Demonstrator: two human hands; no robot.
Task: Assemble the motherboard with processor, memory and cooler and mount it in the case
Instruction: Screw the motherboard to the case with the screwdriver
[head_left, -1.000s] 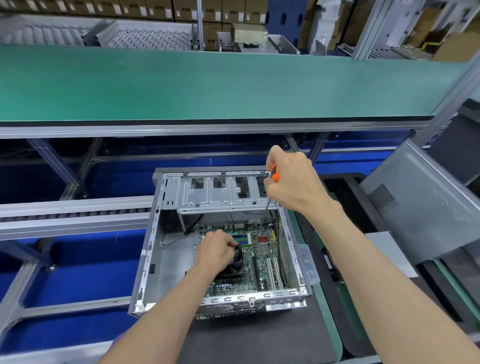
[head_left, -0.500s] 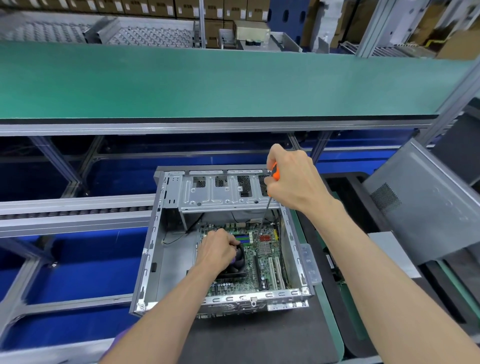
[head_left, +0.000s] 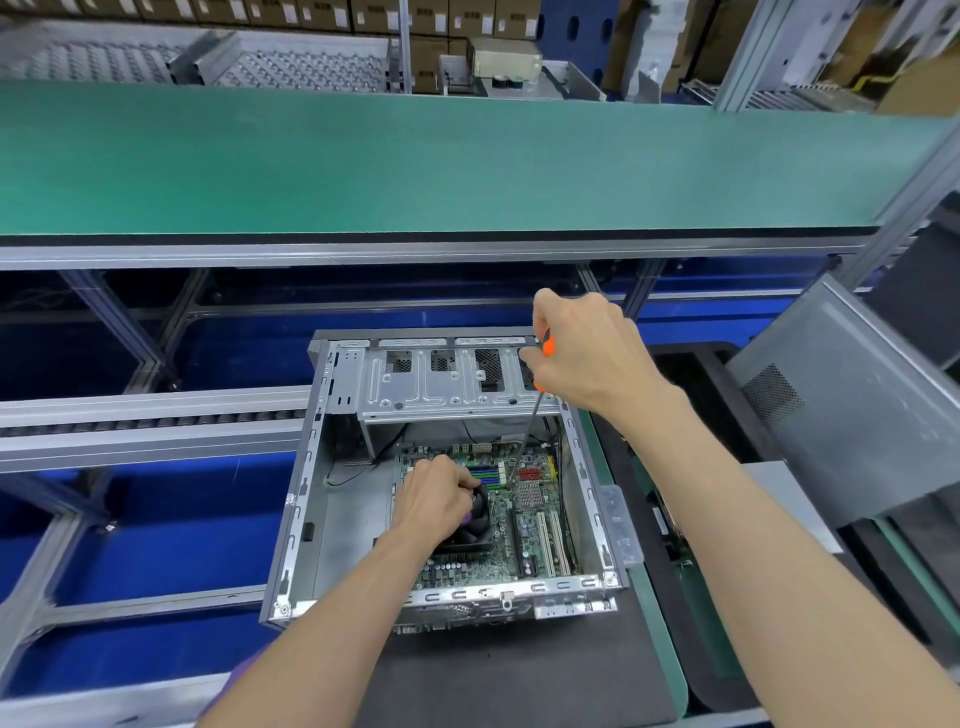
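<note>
Little had moved: right hand (head_left: 582, 353) still gripped the orange screwdriver (head_left: 530, 415) at centre frame, left hand (head_left: 436, 499) steadied the cooler (head_left: 475, 525), suggesting motherboard (head_left: 524, 499) fastening continued.

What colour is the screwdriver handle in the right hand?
Orange, on the screwdriver gripped by the right hand; head view.
</note>
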